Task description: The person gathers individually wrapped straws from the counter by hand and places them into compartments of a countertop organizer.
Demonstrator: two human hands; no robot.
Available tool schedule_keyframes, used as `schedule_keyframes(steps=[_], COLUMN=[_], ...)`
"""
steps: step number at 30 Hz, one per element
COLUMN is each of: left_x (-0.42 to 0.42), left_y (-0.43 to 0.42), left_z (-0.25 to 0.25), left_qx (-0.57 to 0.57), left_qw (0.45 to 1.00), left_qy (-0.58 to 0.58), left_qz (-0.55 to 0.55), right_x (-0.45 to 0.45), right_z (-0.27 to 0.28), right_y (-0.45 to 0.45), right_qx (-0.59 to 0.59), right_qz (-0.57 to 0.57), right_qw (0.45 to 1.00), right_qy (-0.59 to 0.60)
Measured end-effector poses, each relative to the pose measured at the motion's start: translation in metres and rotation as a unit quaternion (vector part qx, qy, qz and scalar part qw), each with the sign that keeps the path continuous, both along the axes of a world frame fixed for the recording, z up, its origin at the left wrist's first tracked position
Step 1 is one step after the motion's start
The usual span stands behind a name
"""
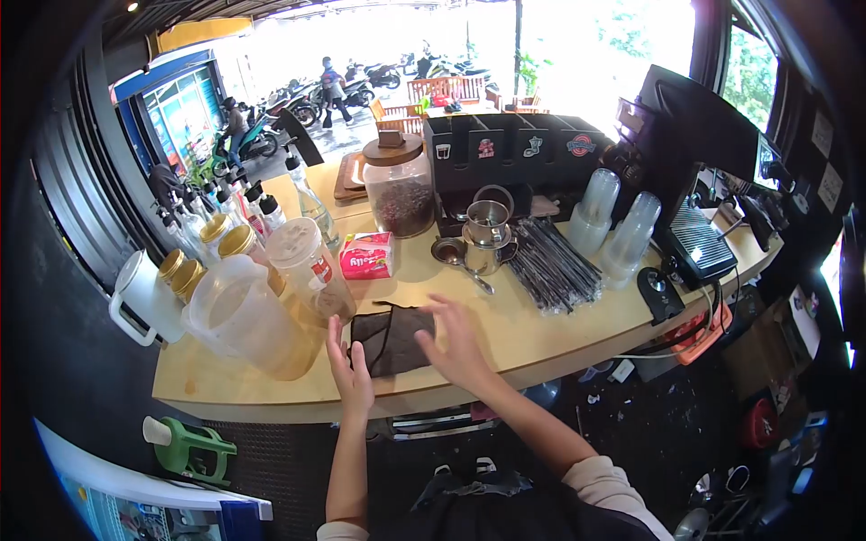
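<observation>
A dark folded cloth [393, 341] lies near the front edge of the wooden counter [532, 347]. At its left side is my left hand [352, 371], upright with fingers apart and holding nothing. My right hand [454, 344] is over the cloth's right edge, fingers spread and nothing in them. Beyond the cloth sits a red and white tissue pack [366, 256]. Just left of the cloth stand a clear lidded container [311, 266] and a large translucent pitcher [248, 316].
Pump bottles [309, 200] and a white jug [149, 298] stand left. Behind are a jar of beans [401, 194] and a black organizer [510, 149]. Wrapped straws [552, 266], stacked plastic cups [631, 239] and an espresso machine [699, 239] occupy the right.
</observation>
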State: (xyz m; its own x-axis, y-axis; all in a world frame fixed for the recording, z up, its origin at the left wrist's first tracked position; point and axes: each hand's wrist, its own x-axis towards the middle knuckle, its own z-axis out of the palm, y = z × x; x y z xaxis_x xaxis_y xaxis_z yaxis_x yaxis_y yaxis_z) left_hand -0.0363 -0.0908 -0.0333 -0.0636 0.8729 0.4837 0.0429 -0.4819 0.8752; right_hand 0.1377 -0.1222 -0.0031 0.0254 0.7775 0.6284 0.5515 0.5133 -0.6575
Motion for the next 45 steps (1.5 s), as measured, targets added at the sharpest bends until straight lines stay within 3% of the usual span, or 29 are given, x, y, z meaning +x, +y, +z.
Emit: schedule_keyframes(steps=[1, 4, 5, 6, 8, 10, 12, 17, 20, 22, 27, 33, 34, 36, 40, 42, 45], left_x=[-0.002, 0.0, 0.0, 0.002, 0.004, -0.003, -0.008, -0.003, 0.002, 0.018, 0.105, 0.253, 0.273, 0.309, 0.362, 0.374, 0.373], left_y=[-0.004, -0.005, -0.003, -0.002, -0.004, 0.006, 0.011, 0.004, 0.004, 0.002, -0.016, -0.032, -0.036, -0.044, -0.048, -0.041, -0.031], left_z=[0.001, -0.002, -0.003, -0.004, -0.002, -0.018, -0.024, -0.022, -0.019, -0.01, 0.012, 0.016, 0.02, 0.026, 0.019, 0.004, -0.012], left_qx=[0.008, 0.053, 0.072, 0.091, 0.08, -0.005, 0.011, 0.047, 0.054, 0.083, 0.119, 0.158, 0.157, 0.165, 0.173, 0.177, 0.172], left_qw=[0.999, 0.991, 0.981, 0.968, 0.935, 0.934, 0.932, 0.923, 0.929, 0.957, 0.938, 0.913, 0.913, 0.864, 0.833, 0.837, 0.81], left_qy=[0.048, 0.123, 0.179, 0.234, 0.342, 0.341, 0.344, 0.375, 0.364, 0.276, 0.318, 0.311, 0.314, 0.448, 0.516, 0.511, 0.559], left_qz=[0.007, 0.02, -0.005, -0.031, -0.055, -0.103, -0.113, -0.076, -0.049, -0.041, -0.073, -0.21, -0.207, -0.159, -0.101, -0.083, -0.045], right_x=[0.003, -0.015, -0.029, -0.042, -0.062, -0.064, -0.057, -0.008, 0.031, 0.067, 0.137, 0.222, 0.242, 0.283, 0.335, 0.35, 0.36], right_z=[-0.019, -0.048, -0.05, -0.054, -0.06, -0.066, -0.069, -0.046, -0.039, -0.049, -0.038, -0.025, -0.028, -0.038, -0.039, -0.043, -0.04], right_y=[0.005, 0.011, 0.01, 0.01, 0.012, 0.023, 0.027, -0.013, -0.051, -0.074, -0.092, -0.097, -0.101, -0.11, -0.102, -0.088, -0.07], right_qx=[-0.016, -0.095, -0.123, -0.123, -0.049, -0.07, -0.092, -0.079, -0.086, -0.083, -0.123, -0.007, -0.007, 0.011, -0.005, 0.037, 0.015], right_qz=[-0.104, -0.013, 0.004, -0.004, -0.049, -0.026, -0.003, 0.094, 0.048, 0.029, -0.021, -0.067, -0.063, -0.176, -0.226, -0.237, -0.215], right_qw=[0.994, 0.994, 0.983, 0.983, 0.957, 0.965, 0.971, 0.992, 0.995, 0.994, 0.983, 0.996, 0.996, 0.981, 0.961, 0.971, 0.975], right_qy=[0.017, -0.058, -0.138, -0.137, -0.281, -0.251, -0.222, -0.011, 0.031, 0.06, 0.136, 0.066, 0.068, 0.083, 0.159, -0.003, -0.05])
